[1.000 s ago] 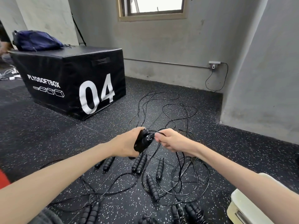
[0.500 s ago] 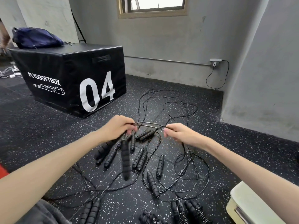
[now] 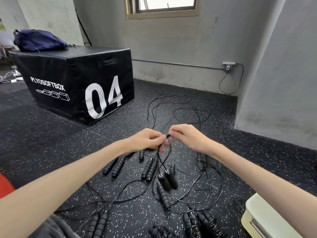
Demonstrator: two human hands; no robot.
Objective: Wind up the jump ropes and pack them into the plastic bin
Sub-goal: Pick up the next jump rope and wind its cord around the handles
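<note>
Both hands meet above the floor (image 3: pixel 51 152). The left hand (image 3: pixel 145 140) and right hand (image 3: pixel 187 138) each pinch the same thin black cord (image 3: pixel 169 148) between curled fingers, almost touching. Two handles (image 3: pixel 167 179) dangle from that cord, blurred, just beneath the hands. More ropes (image 3: pixel 197 186) lie tangled on the floor from 12 to 6 o'clock. A pale bin (image 3: pixel 267 219) shows at 4 o'clock. A black box (image 3: pixel 77 83) marked 04 stands at 10 o'clock, with a blue bag (image 3: pixel 39 40) on top.

Grey walls (image 3: pixel 180 40), speckled, perhaps rubber floor (image 3: pixel 42 143)
</note>
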